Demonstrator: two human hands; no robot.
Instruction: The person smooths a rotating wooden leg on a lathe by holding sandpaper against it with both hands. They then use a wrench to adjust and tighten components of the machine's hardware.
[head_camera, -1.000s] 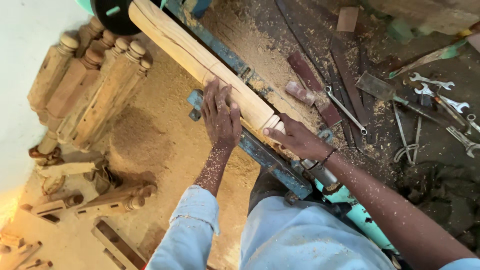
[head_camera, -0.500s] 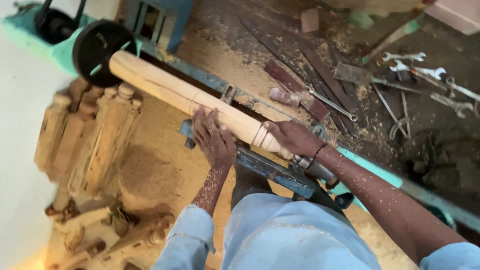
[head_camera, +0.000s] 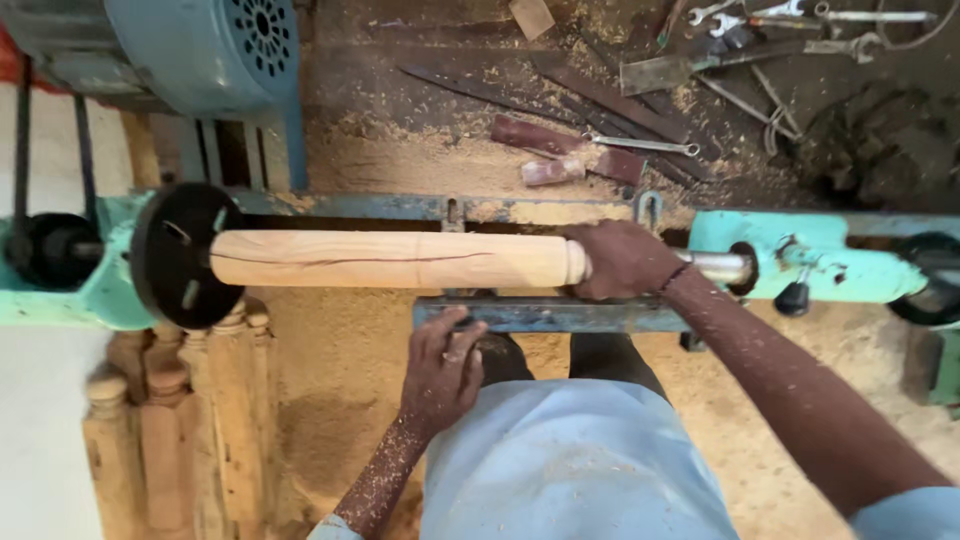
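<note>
A long pale wooden cylinder (head_camera: 390, 259) is mounted level on a teal lathe (head_camera: 820, 265), its left end against a black faceplate (head_camera: 170, 255). My right hand (head_camera: 622, 260) wraps around the cylinder's right end, where a turned bead meets the metal tailstock spindle. My left hand (head_camera: 442, 370) sits lower, off the wood, with its fingers curled against the blue tool rest bar (head_camera: 555, 313). Sawdust clings to my left forearm.
Several turned wooden posts (head_camera: 190, 420) stand at lower left. A blue motor housing (head_camera: 195, 45) sits at upper left. Chisels (head_camera: 560, 140) and spanners (head_camera: 770, 20) lie on the sawdust-covered bench behind the lathe. Sawdust covers the floor.
The view has swung so the lathe now lies level. My left hand has come off the cylinder and dropped to the tool rest bar. My right hand stays at the cylinder's right end.
</note>
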